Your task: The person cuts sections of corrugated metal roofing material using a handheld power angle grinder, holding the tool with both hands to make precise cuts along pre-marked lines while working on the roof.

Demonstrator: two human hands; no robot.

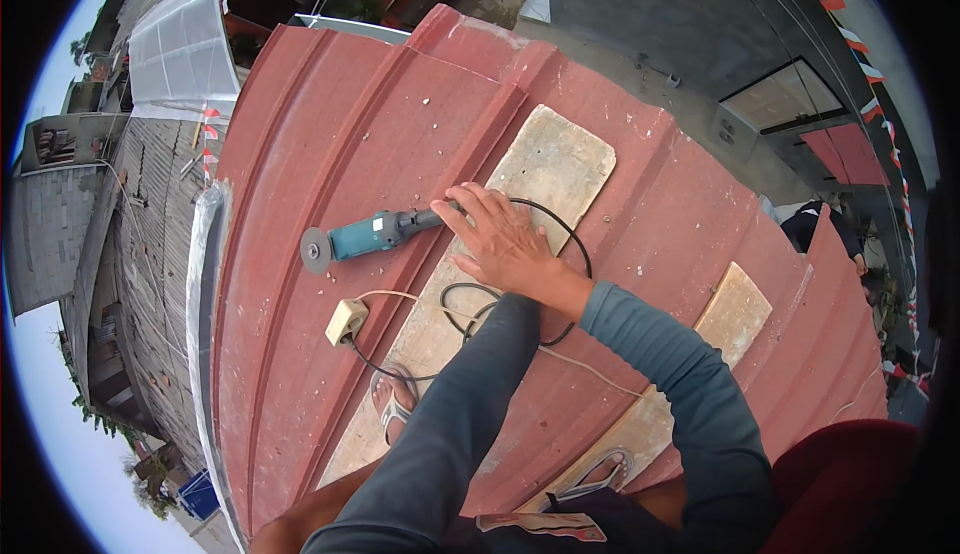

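My right hand [503, 242] reaches over the rear end of a teal-and-grey angle grinder [365, 238], fingers spread apart, some touching its tail. The grinder's thin cutting disc [316, 251] points left. My left forearm [450, 419] runs up beneath my right wrist; my left hand is mostly hidden there, so its fingers cannot be made out. From the grinder a black cord [584, 250] loops round my hands and over a board. It runs to a cream extension socket [346, 322] with a plug in it.
Beneath me is a red ribbed metal roof [330, 154] scattered with small debris. A long worn board [560, 149] and another board [735, 316] lie across it, with my sandalled feet on them. Beyond the roof's edges are a grey wall, old tiled roofs and a person lower right.
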